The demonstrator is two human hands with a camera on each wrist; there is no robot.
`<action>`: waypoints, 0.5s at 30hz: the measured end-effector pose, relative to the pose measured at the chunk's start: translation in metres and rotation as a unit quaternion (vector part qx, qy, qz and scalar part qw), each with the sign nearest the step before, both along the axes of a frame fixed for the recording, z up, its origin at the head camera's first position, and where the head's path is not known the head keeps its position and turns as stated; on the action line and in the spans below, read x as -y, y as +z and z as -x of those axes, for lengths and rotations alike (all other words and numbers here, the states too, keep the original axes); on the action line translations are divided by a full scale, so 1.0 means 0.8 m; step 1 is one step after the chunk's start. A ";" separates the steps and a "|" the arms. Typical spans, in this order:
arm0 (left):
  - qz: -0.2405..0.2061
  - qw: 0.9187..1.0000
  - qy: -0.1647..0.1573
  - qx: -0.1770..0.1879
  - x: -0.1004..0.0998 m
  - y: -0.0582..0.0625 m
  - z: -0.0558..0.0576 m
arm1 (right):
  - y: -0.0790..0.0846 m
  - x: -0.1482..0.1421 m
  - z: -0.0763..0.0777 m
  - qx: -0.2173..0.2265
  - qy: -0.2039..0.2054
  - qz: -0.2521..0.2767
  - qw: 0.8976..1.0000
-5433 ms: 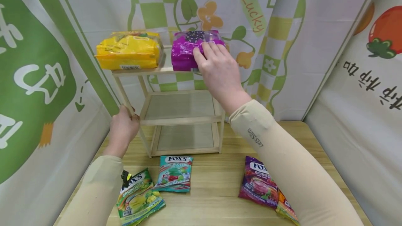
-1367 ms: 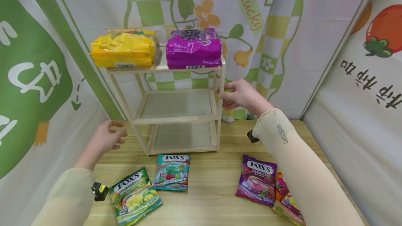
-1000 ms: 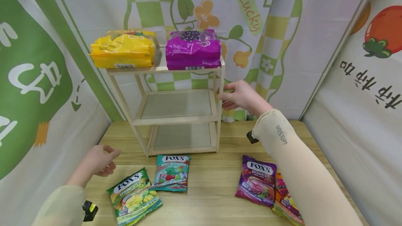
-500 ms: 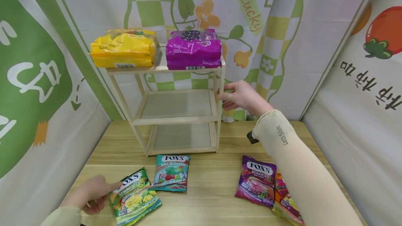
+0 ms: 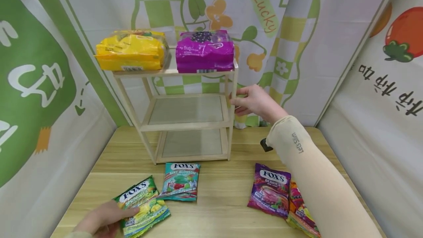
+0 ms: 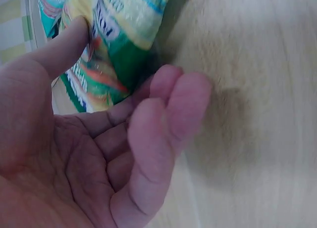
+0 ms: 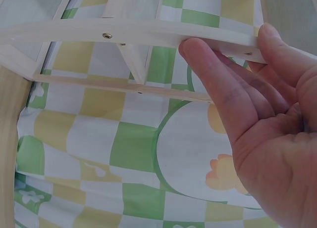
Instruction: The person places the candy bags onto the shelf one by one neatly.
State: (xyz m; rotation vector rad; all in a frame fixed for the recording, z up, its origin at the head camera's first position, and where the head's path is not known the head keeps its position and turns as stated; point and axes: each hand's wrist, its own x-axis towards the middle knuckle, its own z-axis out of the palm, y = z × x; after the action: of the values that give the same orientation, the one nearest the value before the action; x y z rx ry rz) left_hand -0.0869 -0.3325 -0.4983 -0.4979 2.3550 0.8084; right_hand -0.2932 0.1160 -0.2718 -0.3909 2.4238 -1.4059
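Observation:
At the lower left of the head view my left hand (image 5: 104, 217) is at the green Fox's Spring Tea candy bag (image 5: 142, 206). Its thumb lies over the bag's face; in the left wrist view the other fingers curve loosely beside the bag's edge, over the table. My right hand (image 5: 252, 100) grips the right front post of the wooden shelf rack (image 5: 188, 126), thumb in front and fingers behind. On the rack's top tier sit a yellow bag (image 5: 132, 52) at left and a purple bag (image 5: 205, 52) at right.
A teal Mint Blossom candy bag (image 5: 181, 183) lies before the rack, touching the green one. At right lie a purple Berries candy bag (image 5: 271, 190) and an orange candy bag (image 5: 299, 206), partly hidden by my right sleeve. Printed curtains enclose the wooden table (image 5: 224, 208).
The right hand has gone from the purple bag to the rack's right post. The left hand has let go of the left post and come down to the green candy bag.

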 end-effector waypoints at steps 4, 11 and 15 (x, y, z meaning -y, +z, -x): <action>-0.032 0.999 0.029 -0.028 -0.005 -0.006 -0.003 | 0.000 -0.001 0.000 -0.003 -0.002 0.001 1.000; -0.045 0.996 0.055 -0.048 -0.007 -0.007 -0.004 | 0.000 0.000 0.001 -0.005 -0.003 0.002 1.000; -0.034 0.997 0.048 -0.055 -0.004 -0.008 -0.003 | -0.002 0.000 0.001 -0.004 0.000 0.002 1.000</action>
State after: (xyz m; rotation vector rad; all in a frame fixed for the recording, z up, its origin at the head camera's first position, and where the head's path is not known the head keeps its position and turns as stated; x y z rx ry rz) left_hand -0.0841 -0.3294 -0.5051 -0.5553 2.4094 0.9786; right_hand -0.2942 0.1162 -0.2732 -0.3971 2.4272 -1.4135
